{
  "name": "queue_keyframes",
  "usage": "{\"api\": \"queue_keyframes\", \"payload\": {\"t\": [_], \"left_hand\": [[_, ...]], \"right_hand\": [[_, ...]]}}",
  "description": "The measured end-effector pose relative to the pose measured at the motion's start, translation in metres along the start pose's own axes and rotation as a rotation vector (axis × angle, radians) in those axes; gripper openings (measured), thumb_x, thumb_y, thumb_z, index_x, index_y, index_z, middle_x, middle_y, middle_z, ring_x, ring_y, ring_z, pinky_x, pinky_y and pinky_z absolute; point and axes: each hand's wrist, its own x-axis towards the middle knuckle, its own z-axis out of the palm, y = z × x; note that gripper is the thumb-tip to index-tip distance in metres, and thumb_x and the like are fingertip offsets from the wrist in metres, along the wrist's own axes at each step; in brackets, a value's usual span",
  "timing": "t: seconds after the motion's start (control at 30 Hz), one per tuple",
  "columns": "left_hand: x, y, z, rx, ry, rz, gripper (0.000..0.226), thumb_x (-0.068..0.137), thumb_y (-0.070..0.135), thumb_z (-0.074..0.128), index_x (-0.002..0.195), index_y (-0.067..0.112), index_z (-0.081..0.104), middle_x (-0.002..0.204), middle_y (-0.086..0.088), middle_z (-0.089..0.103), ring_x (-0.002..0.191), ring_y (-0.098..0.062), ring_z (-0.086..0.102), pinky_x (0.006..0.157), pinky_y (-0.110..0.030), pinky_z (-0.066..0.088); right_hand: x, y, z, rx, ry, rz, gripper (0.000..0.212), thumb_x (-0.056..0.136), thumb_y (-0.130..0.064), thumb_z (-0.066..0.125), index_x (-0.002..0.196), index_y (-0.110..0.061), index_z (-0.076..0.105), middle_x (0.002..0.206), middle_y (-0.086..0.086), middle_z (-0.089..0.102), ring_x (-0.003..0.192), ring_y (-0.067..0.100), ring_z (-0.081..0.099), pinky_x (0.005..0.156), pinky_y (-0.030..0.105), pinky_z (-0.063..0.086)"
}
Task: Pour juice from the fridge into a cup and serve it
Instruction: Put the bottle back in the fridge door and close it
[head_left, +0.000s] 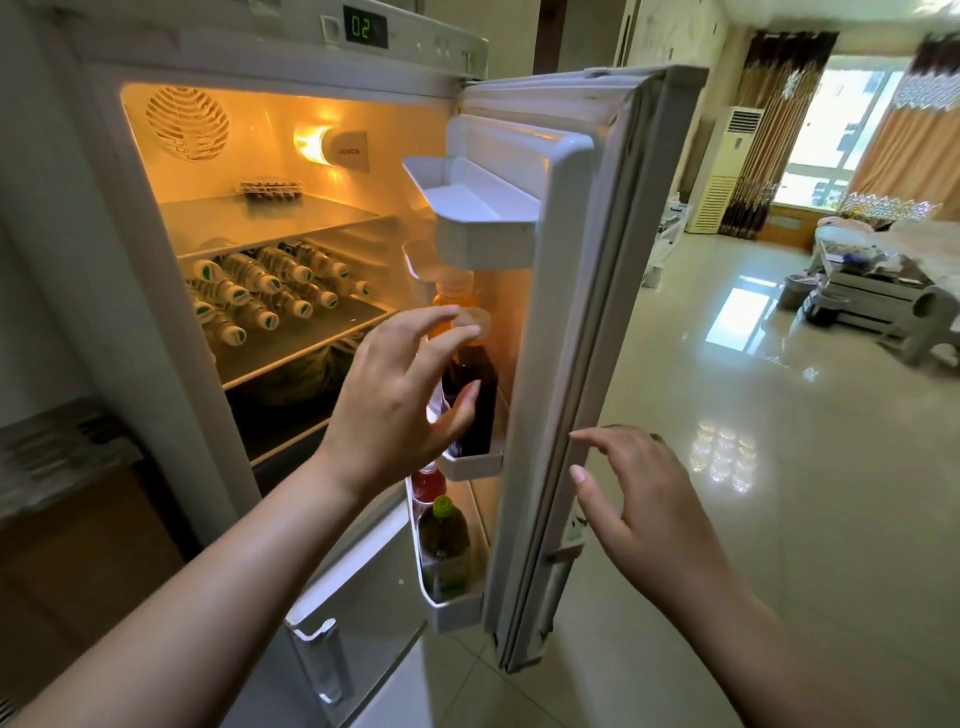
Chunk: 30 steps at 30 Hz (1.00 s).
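Juice bottle: a dark juice bottle (477, 400) is standing upright in the middle shelf of the fridge door (587, 312), its pale cap (474, 325) pointing up.
Left hand: the left hand (400, 395) is reaching into that door shelf, its fingers (426, 319) spread and loosely curved, not clamped on anything.
Bottle against fingers: the forefinger is lying just beside the cap, the thumb is crossing in front of the bottle's dark body, and the bottle is sitting between the two; I cannot tell whether either one is touching it.
Right hand: the right hand (639, 499) is hovering at the door's outer edge, fingers (608, 441) straight and spread, holding nothing; contact with the door seal is unclear.
Hidden: the left hand is covering the lower left part of the juice bottle. An orange bottle (451, 307) is standing behind it on the same door shelf, only its neck and shoulder showing. The top door bin (478, 218) is cutting off the view above.
Counts: two bottles are standing on the middle door shelf, and two more on the lower door shelf, one red-capped (428, 483) and one green-capped (444, 545).
Hard to count: the stacked bottles (270, 291) lying left of the door, inside the fridge, are overlapping too much for a sure number.
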Motion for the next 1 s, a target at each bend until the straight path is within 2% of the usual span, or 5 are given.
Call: {"api": "queue_keyframes", "payload": {"t": [0.33, 0.43, 0.67, 0.83, 1.0], "left_hand": [[0.100, 0.033, 0.013, 0.372, -0.147, 0.675, 0.049, 0.096, 0.034, 0.046, 0.143, 0.021, 0.039, 0.150, -0.008, 0.036, 0.140, -0.030, 0.029, 0.113, -0.056, 0.020], [0.106, 0.027, 0.014, 0.430, -0.218, 0.685, 0.043, 0.098, 0.034, 0.040, 0.138, 0.022, 0.048, 0.149, -0.006, 0.038, 0.141, -0.028, 0.028, 0.113, -0.058, 0.017], [0.094, 0.011, -0.012, 0.480, -0.207, 0.664, 0.036, 0.097, 0.030, 0.044, 0.130, 0.023, 0.057, 0.143, -0.007, 0.047, 0.137, -0.029, 0.034, 0.112, -0.060, 0.021], [0.070, -0.010, -0.044, 0.544, -0.222, 0.590, 0.042, 0.096, 0.030, 0.048, 0.137, 0.023, 0.049, 0.146, -0.008, 0.042, 0.138, -0.031, 0.032, 0.112, -0.060, 0.019], [0.044, -0.036, -0.082, 0.691, -0.287, 0.490, 0.046, 0.097, 0.030, 0.047, 0.142, 0.023, 0.042, 0.151, -0.008, 0.034, 0.141, -0.031, 0.026, 0.113, -0.059, 0.014]], "right_hand": [[0.008, 0.004, 0.007, 0.091, -0.139, 0.090, 0.090, 0.086, -0.048, 0.052, 0.143, -0.036, -0.016, 0.157, -0.004, 0.012, 0.138, 0.017, 0.026, 0.109, 0.033, 0.027], [0.009, 0.003, 0.011, 0.052, -0.174, 0.071, 0.086, 0.088, -0.043, 0.052, 0.146, -0.021, -0.007, 0.157, 0.003, 0.010, 0.139, 0.017, 0.023, 0.110, 0.028, 0.021], [0.018, 0.013, 0.045, 0.059, -0.086, -0.150, 0.085, 0.089, -0.059, 0.033, 0.142, -0.027, -0.026, 0.154, -0.010, -0.021, 0.134, -0.001, 0.002, 0.111, 0.024, 0.011], [0.030, -0.012, 0.065, 0.134, -0.081, -0.275, 0.090, 0.090, -0.052, 0.046, 0.143, -0.027, -0.023, 0.157, -0.001, -0.011, 0.134, 0.020, 0.028, 0.103, 0.029, 0.028], [0.053, -0.040, 0.097, 0.057, -0.025, -0.445, 0.081, 0.093, -0.045, 0.045, 0.147, -0.021, -0.010, 0.158, 0.008, -0.008, 0.144, 0.023, 0.004, 0.115, 0.043, 0.019]]}}
